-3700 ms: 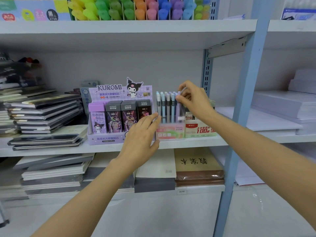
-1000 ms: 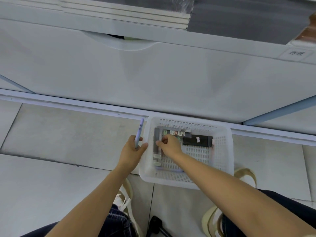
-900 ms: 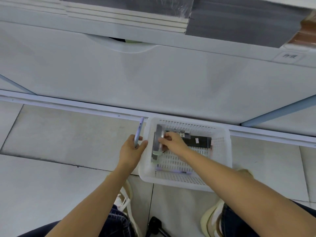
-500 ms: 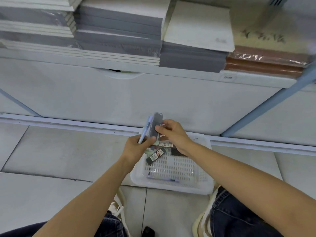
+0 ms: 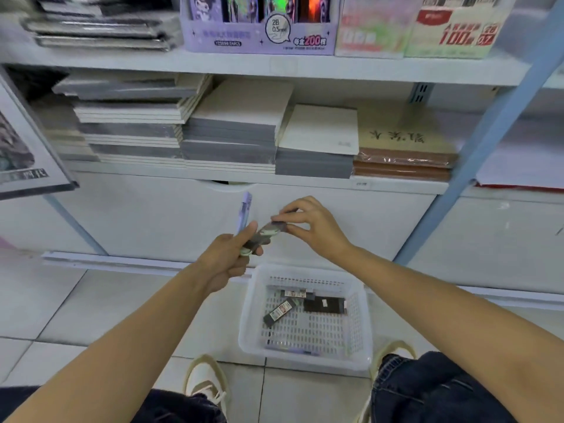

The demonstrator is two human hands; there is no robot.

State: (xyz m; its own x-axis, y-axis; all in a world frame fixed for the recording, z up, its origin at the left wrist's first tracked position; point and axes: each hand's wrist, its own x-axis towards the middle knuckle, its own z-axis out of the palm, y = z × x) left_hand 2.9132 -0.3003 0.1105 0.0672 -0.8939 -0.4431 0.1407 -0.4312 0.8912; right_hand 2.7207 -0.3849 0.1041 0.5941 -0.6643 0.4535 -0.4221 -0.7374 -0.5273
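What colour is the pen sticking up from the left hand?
Pale lilac. The pen, gripped by the left hand beside a dark pack, shows best in the head view.

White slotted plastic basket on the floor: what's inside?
Two slim dark labelled cases, a flat black pack and a lilac pen along the basket's near wall, which blurs it. Nothing is covered.

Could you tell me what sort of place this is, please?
Probably a stationery shop: shelves stacked with notebooks, display boxes of 2B pencil leads, and a basket on the floor.
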